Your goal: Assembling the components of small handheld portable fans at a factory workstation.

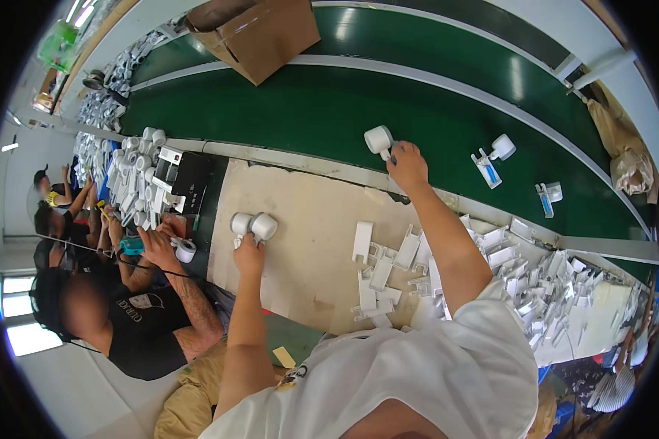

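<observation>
My left hand (250, 256) is closed around the narrow ends of two white round-headed plastic parts (263, 226), over the cardboard-covered bench. Their drum-shaped heads stick out beyond my fingers, and the ends in my grip are hidden. Farther off, over the green conveyor belt, my right hand (408, 165) grips another white part (378, 139) with a drum-shaped head. Something blue shows beside those fingers. To the right on the belt lie a similar white part with a blue strip (488, 167) and a smaller blue-and-white piece (547, 199).
White bracket-like pieces (381, 271) lie scattered on the cardboard sheet (300, 190), with a large pile (556, 293) at right. Round-headed parts (140, 172) are heaped at left, by a black box (190, 181). A co-worker (154, 314) sits close on my left. A carton (260, 40) stands at the back.
</observation>
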Available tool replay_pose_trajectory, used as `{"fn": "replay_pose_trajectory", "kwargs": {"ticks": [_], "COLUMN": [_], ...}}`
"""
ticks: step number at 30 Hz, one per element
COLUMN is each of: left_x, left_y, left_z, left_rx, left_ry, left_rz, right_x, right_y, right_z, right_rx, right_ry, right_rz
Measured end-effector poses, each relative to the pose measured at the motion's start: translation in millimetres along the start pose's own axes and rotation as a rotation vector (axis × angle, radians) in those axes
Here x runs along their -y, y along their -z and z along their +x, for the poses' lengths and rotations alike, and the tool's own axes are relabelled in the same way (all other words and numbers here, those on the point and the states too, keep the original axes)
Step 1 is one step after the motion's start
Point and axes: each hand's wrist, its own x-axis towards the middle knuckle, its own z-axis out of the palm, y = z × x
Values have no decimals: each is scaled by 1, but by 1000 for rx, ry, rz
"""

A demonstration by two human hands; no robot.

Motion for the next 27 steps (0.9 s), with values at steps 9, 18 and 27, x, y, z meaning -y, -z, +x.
{"fn": "replay_pose_trajectory", "kwargs": {"ticks": [9,18,27], "left_x": [-189,-233,-226], "left_y": [85,119,172], "left_z": [-54,-129,-147], "left_rx": [6,82,1097], "left_ry": [-474,-623,105], "left_rz": [-906,-951,-1990], "right_x": [39,84,58], "right_y": [81,167,185], "right_z": [-107,-237,-292], "right_rx": [324,459,158], "right_ry": [-688,-771,100], "right_rz": [1552,2000,805]}}
